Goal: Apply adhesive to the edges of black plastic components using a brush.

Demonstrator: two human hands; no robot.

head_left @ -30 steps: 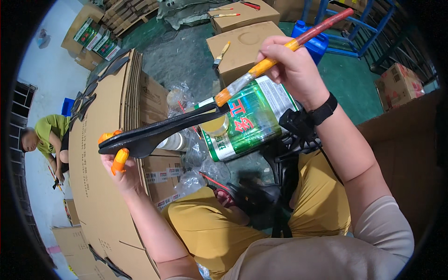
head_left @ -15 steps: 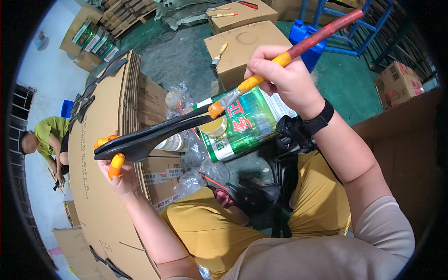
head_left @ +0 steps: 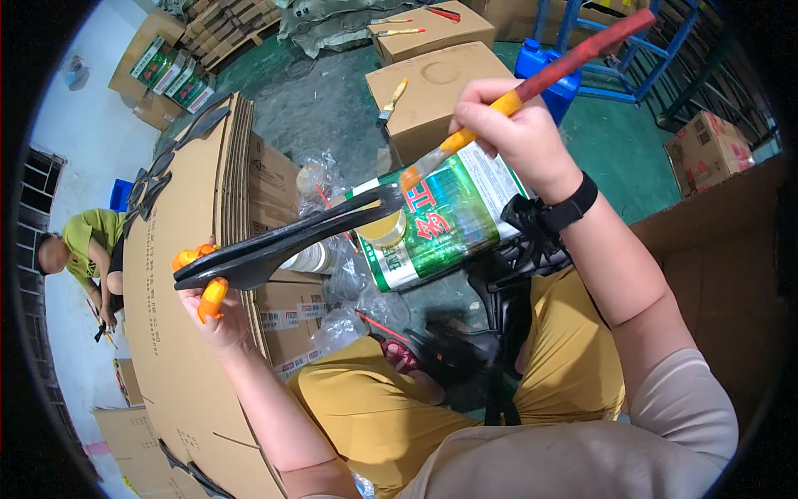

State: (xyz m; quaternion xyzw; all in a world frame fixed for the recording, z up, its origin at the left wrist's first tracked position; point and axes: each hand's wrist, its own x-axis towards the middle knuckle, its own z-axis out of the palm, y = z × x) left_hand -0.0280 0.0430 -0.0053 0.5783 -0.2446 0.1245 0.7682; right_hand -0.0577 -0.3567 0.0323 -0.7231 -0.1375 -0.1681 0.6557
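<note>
My left hand (head_left: 223, 326), with orange covers on its finger and thumb tips, pinches the near-left end of a long, glossy black part (head_left: 287, 241). Two narrow prongs of the part run up to the right and meet at its far tip. A brush (head_left: 573, 65) with a red and yellow handle is gripped in my right hand (head_left: 522, 137). Its orange-stained bristle end sits right by the part's far tip; I cannot tell if they touch. Beneath that tip stands an open round container (head_left: 384, 228) of yellowish liquid, on a green rectangular tin (head_left: 465, 204).
Flattened cardboard stacks (head_left: 191, 274) rise on my left, with black parts (head_left: 150, 187) on top. Cardboard boxes (head_left: 440, 75) carrying spare brushes (head_left: 391, 101) stand ahead, near a blue jug (head_left: 532, 60). Another person (head_left: 87, 241) crouches at far left. Black parts (head_left: 490, 291) lie by my legs.
My right hand has shifted slightly right, drawing the bristles off the part's upper face to just beyond its tip. The left hand and black part moved only a little.
</note>
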